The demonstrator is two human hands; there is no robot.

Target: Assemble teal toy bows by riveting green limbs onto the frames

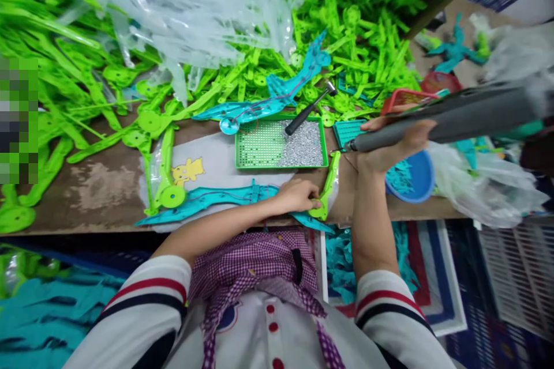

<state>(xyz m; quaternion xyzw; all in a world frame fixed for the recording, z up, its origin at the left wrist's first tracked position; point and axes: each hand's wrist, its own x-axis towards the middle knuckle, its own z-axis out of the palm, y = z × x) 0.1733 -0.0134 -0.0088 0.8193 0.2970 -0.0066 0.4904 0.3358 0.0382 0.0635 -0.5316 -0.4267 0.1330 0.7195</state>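
My left hand [298,196] is closed on the lower end of a small green part [331,184] near the table's front edge. Beneath that hand and forearm lies a long blue part [216,196] with a thin wire along it. My right hand [396,141] grips a grey power screwdriver [433,127], held nearly level, its tip pointing left, close to the top of the green part. Beyond my hands sits a green tray [259,167] of small metal screws, with a black-handled hammer [305,114] lying across it. Another blue part [277,105] rests behind the tray.
Green parts [363,40] are heaped along the back and left, under clear plastic bags [194,6]. At the right are a blue bowl [422,176] of small blue pieces, a red basket [409,95] and more plastic bags. Crates [454,294] stand below the table's front edge.
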